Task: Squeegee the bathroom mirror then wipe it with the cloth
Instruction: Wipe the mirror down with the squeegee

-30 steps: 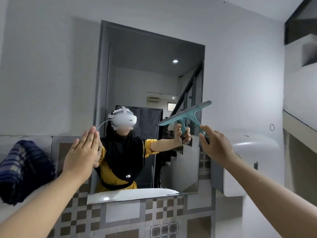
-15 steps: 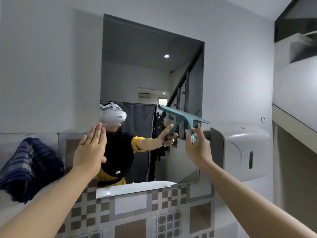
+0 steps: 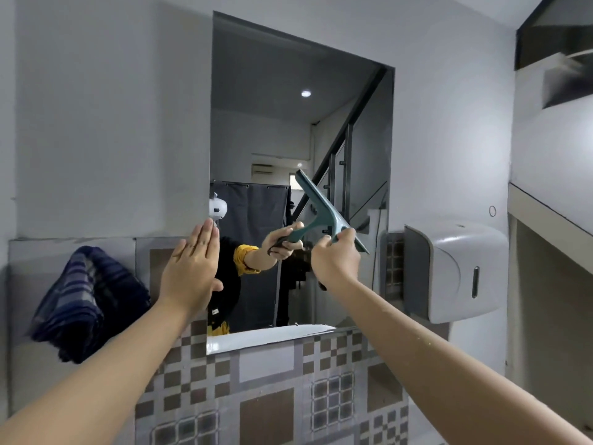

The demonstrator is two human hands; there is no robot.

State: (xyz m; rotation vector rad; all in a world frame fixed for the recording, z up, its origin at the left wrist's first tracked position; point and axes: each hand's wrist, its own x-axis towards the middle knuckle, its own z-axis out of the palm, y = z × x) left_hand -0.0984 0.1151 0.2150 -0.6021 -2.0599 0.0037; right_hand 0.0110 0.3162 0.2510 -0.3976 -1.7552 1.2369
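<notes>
The tall frameless mirror (image 3: 272, 107) hangs on the grey wall straight ahead. My right hand (image 3: 337, 261) grips the handle of a teal squeegee (image 3: 324, 207), whose blade slants steeply from upper left to lower right against the mirror's lower right part. My left hand (image 3: 192, 268) is flat, fingers together and pointing up, pressed at the mirror's lower left edge. A dark blue checked cloth (image 3: 86, 300) hangs bunched on the wall to the left of the mirror, untouched.
A white paper towel dispenser (image 3: 449, 271) juts from the wall just right of the mirror. Patterned brown and grey tiles (image 3: 272, 396) cover the wall below. A ledge (image 3: 545, 213) runs along the right wall.
The squeegee blade has swung from near level to a steep slant and shifted left over the mirror. The view has drifted right; my left hand stays at the mirror's left edge.
</notes>
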